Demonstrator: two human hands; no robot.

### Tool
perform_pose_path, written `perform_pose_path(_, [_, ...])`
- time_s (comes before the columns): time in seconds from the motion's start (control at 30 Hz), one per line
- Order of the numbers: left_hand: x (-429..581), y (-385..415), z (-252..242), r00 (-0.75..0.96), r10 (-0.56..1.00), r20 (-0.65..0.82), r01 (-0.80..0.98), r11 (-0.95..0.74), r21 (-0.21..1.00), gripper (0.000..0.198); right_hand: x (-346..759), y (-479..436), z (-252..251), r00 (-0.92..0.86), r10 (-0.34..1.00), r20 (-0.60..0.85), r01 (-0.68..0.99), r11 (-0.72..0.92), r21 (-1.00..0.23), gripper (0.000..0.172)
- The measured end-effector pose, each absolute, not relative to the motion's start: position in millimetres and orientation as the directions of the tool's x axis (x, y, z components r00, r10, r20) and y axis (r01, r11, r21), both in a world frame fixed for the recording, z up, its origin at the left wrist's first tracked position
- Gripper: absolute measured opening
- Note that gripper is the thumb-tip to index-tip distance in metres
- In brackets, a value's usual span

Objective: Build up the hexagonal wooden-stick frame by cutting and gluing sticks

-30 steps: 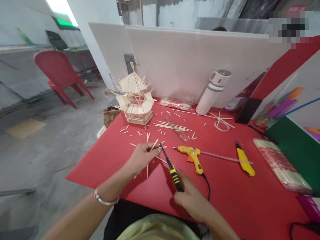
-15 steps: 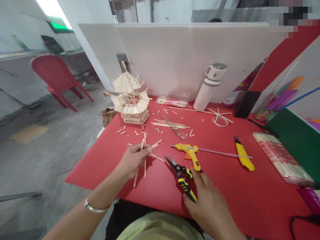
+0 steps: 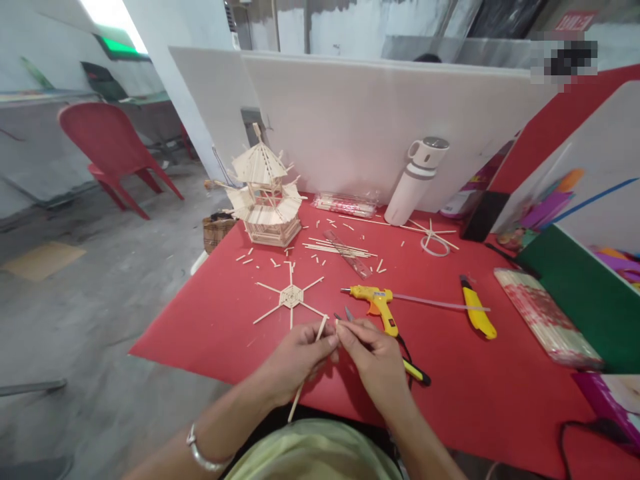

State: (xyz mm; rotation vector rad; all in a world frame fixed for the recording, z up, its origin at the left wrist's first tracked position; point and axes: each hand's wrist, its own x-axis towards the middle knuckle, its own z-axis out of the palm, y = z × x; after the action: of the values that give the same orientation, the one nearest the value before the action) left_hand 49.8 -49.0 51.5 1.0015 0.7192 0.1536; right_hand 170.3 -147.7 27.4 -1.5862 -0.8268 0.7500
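My left hand [image 3: 305, 353] is closed on a thin wooden stick [image 3: 299, 397], which slants down toward my lap. Close beside it, my right hand [image 3: 373, 353] is pinched at the fingertips; what it grips, if anything, is too small to make out. Partly hidden under my right hand lie the black-and-yellow snips [image 3: 417, 373]. Just beyond my left hand, a six-armed stick frame [image 3: 291, 297] with a web-like hexagonal centre rests flat on the red table [image 3: 200, 327]. A yellow glue gun [image 3: 377, 305], with a long glue stick in its back, lies past my right hand.
A stick-built pagoda [image 3: 265, 193] stands at the back left. Loose sticks, cut bits and a clear ruler [image 3: 349, 255] lie mid-table. Further right are a white bottle [image 3: 410, 187], a yellow cutter [image 3: 479, 310] and a stick pack [image 3: 547, 317]. A white board [image 3: 350, 127] stands behind.
My right hand has let go of the snips and moved left to meet my left hand. My left hand has drawn back from the frame toward me, still with a stick.
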Motion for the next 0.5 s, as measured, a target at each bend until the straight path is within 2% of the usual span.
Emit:
perform_pose_path(0.13, [40.3,-51.7,52.0,0.777,0.420,-0.469,0.177,0.569,0.803,0.043,166.9,-138.1,22.0,0.442,0.862,-0.249,-0.283,-0.129,-0.950,0.029])
perform_pose_path(0.2, [35.6,-51.7,49.4,0.772,0.401,-0.492,0.169,0.617,0.768,0.038,166.3,-138.4,23.1,0.394,0.866,-0.308,-0.376,-0.154,-0.914,0.031])
perform_pose_path(0.33, [28.2,-52.7,41.0,0.755,0.388,-0.528,0.103,0.725,0.681,0.041,164.5,-138.1,29.4,0.383,0.877,-0.288,-0.349,-0.151,-0.925,0.030])
perform_pose_path(0.5, [22.2,-54.5,31.2,0.733,0.462,-0.499,0.080,0.670,0.738,0.046,161.9,-133.4,28.9,0.388,0.883,-0.263,-0.248,-0.174,-0.953,0.027])
